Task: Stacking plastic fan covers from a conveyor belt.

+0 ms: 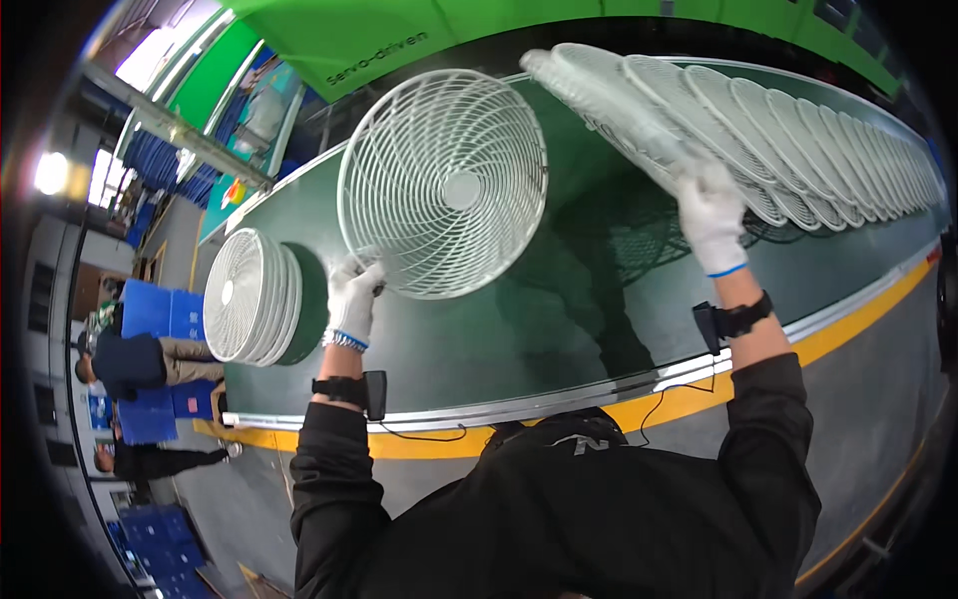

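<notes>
Beyond the left end of the green worktop [479, 359], a person in a dark top and tan trousers [130, 364] is seen beside blue containers [150, 309]. At that end, toward the near-left corner, a stack of round white grilles [254, 298] is placed. To its right, the white-gloved left hand [352, 299] is positioned above the worktop; its grip is pinched on the lower-left rim of a single white grille [449, 188]. This grille is held tilted, its spiral ribs and central hub exposed, toward the far edge; whether its lower rim is in contact with the worktop cannot be told. Farther right, near the far edge, a second, blurred grille [609, 110] is slanted at the front of a row of overlapping white grilles [818, 150]. The white-gloved right hand [711, 205] is located at its lower end; because of blur, the state of that grip cannot be told. The row is extended along the far side to the right end. A black strapped device is worn on each wrist.
</notes>
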Motion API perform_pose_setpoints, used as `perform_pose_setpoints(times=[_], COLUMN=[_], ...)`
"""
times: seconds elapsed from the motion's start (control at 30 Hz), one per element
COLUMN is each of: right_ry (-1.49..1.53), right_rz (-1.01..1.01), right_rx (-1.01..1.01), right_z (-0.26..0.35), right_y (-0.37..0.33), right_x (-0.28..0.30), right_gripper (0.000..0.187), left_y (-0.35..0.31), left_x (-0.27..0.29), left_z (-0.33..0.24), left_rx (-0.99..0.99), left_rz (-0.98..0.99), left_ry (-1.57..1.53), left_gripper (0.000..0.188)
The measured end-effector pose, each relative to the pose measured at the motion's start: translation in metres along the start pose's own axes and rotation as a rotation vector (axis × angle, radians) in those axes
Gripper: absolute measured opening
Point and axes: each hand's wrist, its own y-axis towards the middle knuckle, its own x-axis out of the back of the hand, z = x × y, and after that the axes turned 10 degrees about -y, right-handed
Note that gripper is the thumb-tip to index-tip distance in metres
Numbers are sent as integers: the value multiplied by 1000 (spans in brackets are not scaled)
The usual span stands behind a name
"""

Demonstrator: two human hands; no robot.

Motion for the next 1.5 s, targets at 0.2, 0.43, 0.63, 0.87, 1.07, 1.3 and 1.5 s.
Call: perform_pose_setpoints(times=[0.2, 0.43, 0.63, 0.87, 1.07, 1.3, 1.5], right_ry=[163, -131, 148, 310, 315, 320, 237], right_rz=[191, 216, 180, 173, 150, 135, 179], right_rx=[-88, -45, -438, -572, -598, -542, -387], right_z=[41, 74, 98, 119, 133, 153, 188], right_y=[42, -2, -43, -62, -78, -79, -71], right_x=[51, 73, 90, 91, 89, 78, 69], right_gripper=[32, 33, 38, 41, 41, 40, 36], left_y=[-77, -165, -156, 10, 33, -76, -104], left_x=[121, 191, 232, 273, 188, 86, 74], left_z=[24, 97, 170, 75, 33, 108, 114], left_rx=[-310, 313, 390, -479, -389, -181, -163], left_rz=[-351, -309, -99, -207, -197, 358, 478], left_ry=[-5, -876, -510, 480, 274, 849, 1147], left_gripper=[43, 55, 68, 46, 54, 70, 67])
